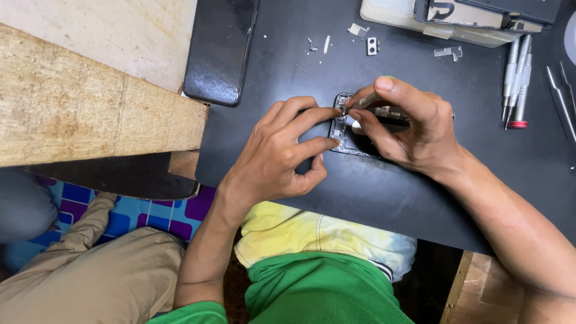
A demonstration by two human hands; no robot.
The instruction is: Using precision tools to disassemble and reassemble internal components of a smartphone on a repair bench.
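Note:
An opened phone body (341, 133) with exposed inner parts lies on a black work mat (384, 192). My left hand (279, 153) rests on its left end, index and middle fingertips pressing on the frame. My right hand (408, 123) covers most of the phone and pinches a thin metal tool (360, 102), whose tip touches the phone's top left corner. The rest of the phone is hidden under my right hand.
A dark phone back panel (219, 51) lies at the mat's upper left. Small metal parts (372, 45) are scattered at the top. Several screwdrivers (517, 78) and tweezers (561, 99) lie at the right. A wooden plank (84, 108) sits left; a tray (462, 18) stands top right.

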